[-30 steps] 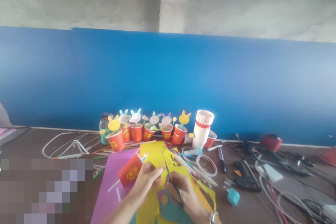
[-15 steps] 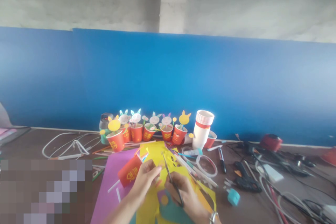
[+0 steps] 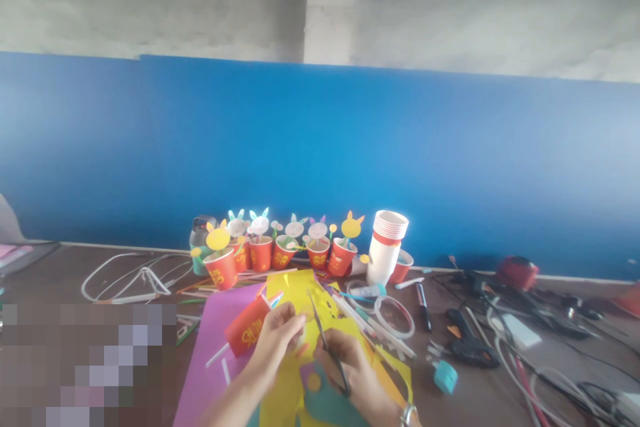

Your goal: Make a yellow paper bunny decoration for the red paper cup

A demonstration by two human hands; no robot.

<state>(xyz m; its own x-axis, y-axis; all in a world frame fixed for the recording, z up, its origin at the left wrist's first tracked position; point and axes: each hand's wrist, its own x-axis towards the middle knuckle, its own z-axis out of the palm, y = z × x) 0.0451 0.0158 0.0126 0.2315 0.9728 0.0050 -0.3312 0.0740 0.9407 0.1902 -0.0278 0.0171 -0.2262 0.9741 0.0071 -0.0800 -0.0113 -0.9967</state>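
My right hand [image 3: 353, 363] is wrapped round the dark handles of a pair of scissors [image 3: 321, 330], whose blades point up and away from me. Between the thumb and fingers of my left hand [image 3: 277, 337] is a small yellow paper piece [image 3: 309, 312], close beside the blades. Its exact outline is blurred. Under both hands lie yellow paper [image 3: 280, 387], purple paper [image 3: 193, 380] and teal paper [image 3: 333, 403]. A small orange paper circle [image 3: 314, 382] rests between my wrists. Left of my left hand, a red paper cup [image 3: 246, 330] lies on its side.
Red cups with paper animal heads [image 3: 221, 270] stand in a row at the back. A tall stack of white cups [image 3: 384, 253] is beside them. To the right lie a marker [image 3: 423, 307], a black glue gun [image 3: 470, 340], a turquoise block [image 3: 445, 377] and tangled cables [image 3: 520, 347].
My left fingertips have shifted very slightly to the left with the small paper piece. My right hand and the scissors look almost the same.
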